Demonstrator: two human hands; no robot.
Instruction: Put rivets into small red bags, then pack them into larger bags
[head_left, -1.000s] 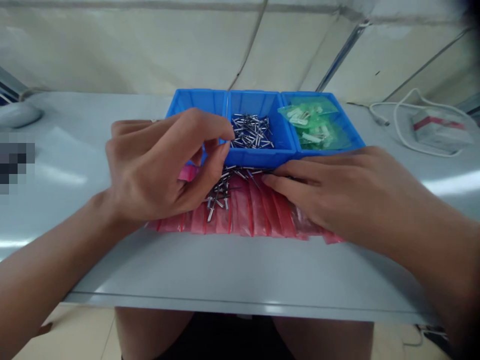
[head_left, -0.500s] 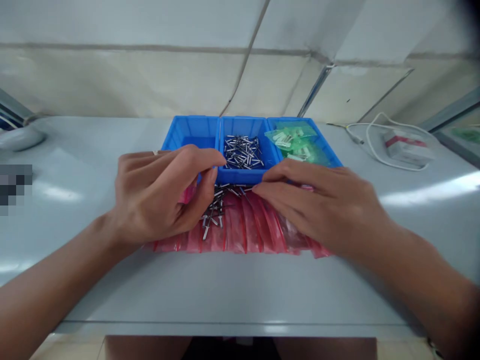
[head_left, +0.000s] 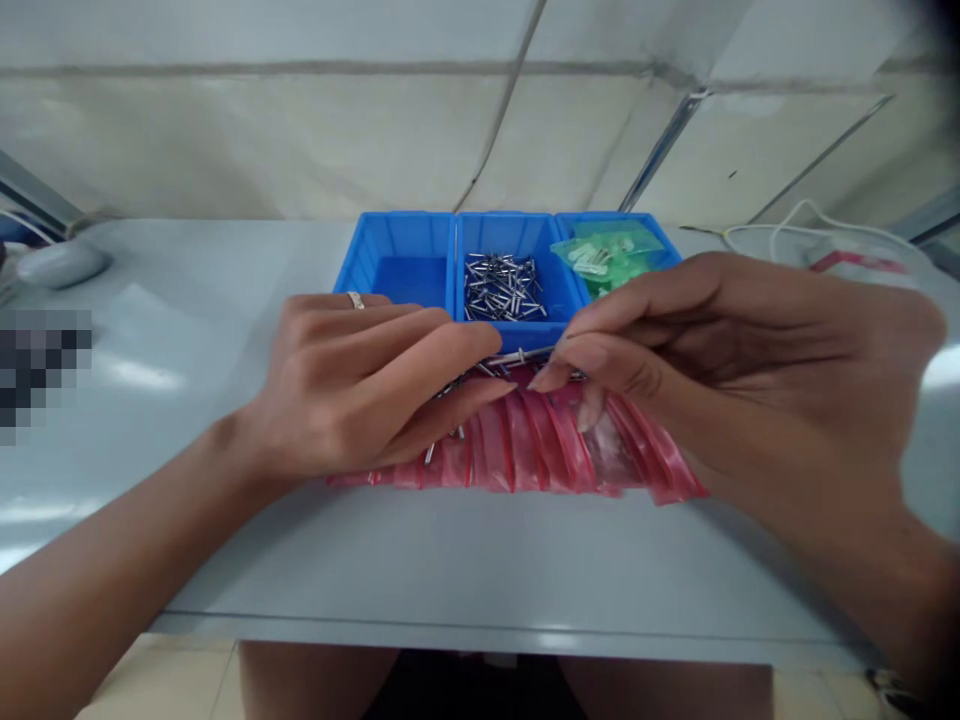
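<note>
My right hand [head_left: 720, 370] pinches a thin silver pop rivet [head_left: 521, 356] between thumb and fingertips, and it points left. Close beside its far end is my left hand [head_left: 375, 380], thumb and index tips a little apart, the other fingers curled under; whatever lies in its palm is hidden. Below the hands several red-edged clear zip bags [head_left: 525, 440] overlap in a row on the table. Loose rivets [head_left: 430, 452] lie on these bags, partly covered by my left hand. More rivets [head_left: 504, 288] fill the middle blue bin [head_left: 491, 235].
To its left stands an empty blue bin [head_left: 405, 240]; the right blue bin [head_left: 600, 220] holds green bags [head_left: 615, 255] with white parts. A white cable [head_left: 817, 208] and a partly hidden box [head_left: 862, 262] lie at right. A grey mouse [head_left: 64, 263] rests at far left.
My right hand has lifted from the pile and turned, with a rivet in its fingertips. My left thumb and index finger now reach toward that rivet. The view has shifted slightly.
</note>
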